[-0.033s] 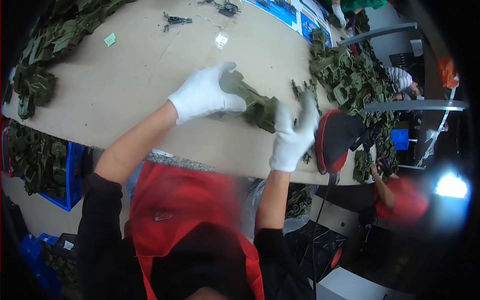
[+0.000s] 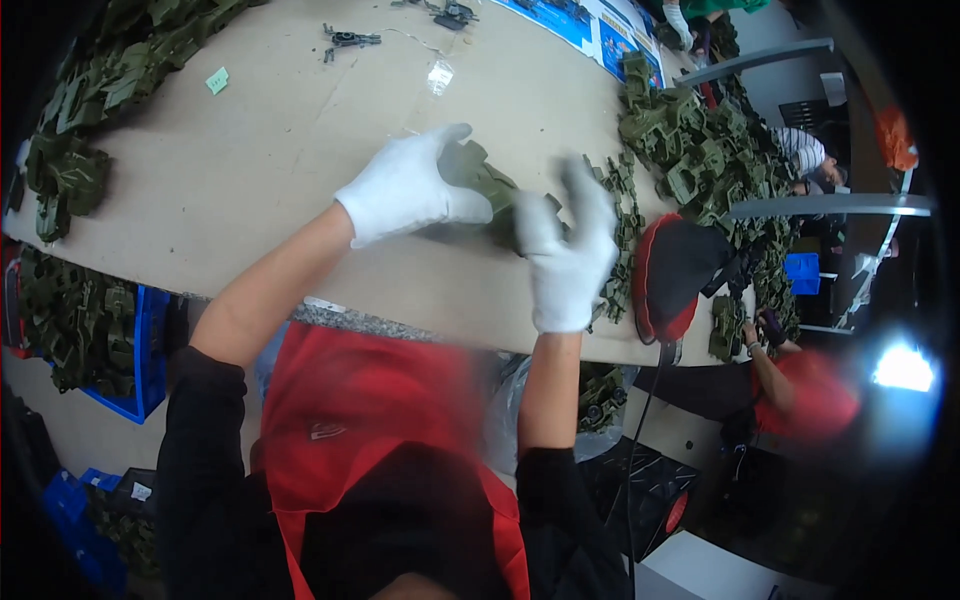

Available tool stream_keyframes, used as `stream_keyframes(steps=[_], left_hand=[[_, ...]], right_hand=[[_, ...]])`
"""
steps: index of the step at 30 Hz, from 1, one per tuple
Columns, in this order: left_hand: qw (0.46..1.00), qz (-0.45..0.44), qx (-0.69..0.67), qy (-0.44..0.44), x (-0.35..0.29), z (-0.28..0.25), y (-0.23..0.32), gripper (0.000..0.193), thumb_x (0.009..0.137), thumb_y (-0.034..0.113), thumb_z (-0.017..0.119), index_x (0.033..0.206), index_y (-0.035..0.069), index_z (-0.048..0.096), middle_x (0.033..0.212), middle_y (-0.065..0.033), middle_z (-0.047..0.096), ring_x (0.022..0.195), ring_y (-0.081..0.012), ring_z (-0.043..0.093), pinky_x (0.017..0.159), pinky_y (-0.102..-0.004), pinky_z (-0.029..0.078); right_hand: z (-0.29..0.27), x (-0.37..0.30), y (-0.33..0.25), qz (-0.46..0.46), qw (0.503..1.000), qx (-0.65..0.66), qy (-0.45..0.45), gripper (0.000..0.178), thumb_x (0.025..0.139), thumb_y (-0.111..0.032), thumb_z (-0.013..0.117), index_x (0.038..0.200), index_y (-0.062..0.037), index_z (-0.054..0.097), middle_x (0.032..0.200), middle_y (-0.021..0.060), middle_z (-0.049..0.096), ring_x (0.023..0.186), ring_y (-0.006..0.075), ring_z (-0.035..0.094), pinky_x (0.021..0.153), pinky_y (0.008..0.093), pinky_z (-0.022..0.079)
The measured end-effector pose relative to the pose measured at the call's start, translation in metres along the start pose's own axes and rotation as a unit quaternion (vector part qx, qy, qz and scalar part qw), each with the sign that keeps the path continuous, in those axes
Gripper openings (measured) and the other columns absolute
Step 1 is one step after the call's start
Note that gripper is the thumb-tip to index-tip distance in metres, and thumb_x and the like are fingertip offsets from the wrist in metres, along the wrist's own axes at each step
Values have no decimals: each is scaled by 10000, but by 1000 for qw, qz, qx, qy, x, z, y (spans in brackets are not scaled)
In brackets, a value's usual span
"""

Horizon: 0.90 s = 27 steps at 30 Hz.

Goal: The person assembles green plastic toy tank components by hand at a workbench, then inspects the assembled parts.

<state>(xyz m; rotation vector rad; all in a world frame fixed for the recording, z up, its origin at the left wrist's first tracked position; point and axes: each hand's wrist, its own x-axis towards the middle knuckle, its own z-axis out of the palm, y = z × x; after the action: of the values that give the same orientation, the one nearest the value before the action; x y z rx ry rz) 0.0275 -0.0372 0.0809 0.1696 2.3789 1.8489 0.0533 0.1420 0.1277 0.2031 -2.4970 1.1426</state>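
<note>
My left hand, in a white glove, is closed round the left end of an olive-green moulded plastic part just over the table. The part looks like a piece of a toy vehicle body; my fingers hide much of it. My right hand, also gloved in white, is at the part's right end with thumb and fingers apart, smeared by motion. Whether it touches the part I cannot tell. Close to its right lie small green pieces and a rounded black object with red trim.
Green parts form heaps at the right and far left. Small dark assemblies and a pale green note lie farther back. Below the table's left edge stands a blue crate of parts. A co-worker in red is at the right.
My right hand has shifted slightly left, in over the right end of the green part, which it now covers more. My left hand stays in place with its grip.
</note>
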Motion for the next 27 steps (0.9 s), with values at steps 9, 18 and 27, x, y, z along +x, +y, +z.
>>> stream_keyframes(steps=[9,18,27], left_hand=[[999,25,8,-34,6,-1,8,617,689,180,750,1252,7,567,1096,-157,668,999,-239,645,891,-332,491],[992,112,63,-13,5,4,-1,691,720,250,800,1310,15,528,1161,-166,643,1071,-281,620,950,-344,469],[994,11,22,-105,13,4,-4,650,723,166,768,1306,4,530,1144,-138,651,1074,-205,616,932,-319,472]], right_hand=[[14,36,-7,-12,963,-27,-270,512,797,-311,670,1249,-81,599,1086,175,667,978,310,662,868,366,512],[5,44,34,129,921,123,-346,534,790,-215,694,1256,22,586,1169,160,670,1056,206,647,913,303,494],[6,50,22,228,901,157,-333,509,787,-63,691,1263,65,560,1172,182,652,1051,224,633,893,315,508]])
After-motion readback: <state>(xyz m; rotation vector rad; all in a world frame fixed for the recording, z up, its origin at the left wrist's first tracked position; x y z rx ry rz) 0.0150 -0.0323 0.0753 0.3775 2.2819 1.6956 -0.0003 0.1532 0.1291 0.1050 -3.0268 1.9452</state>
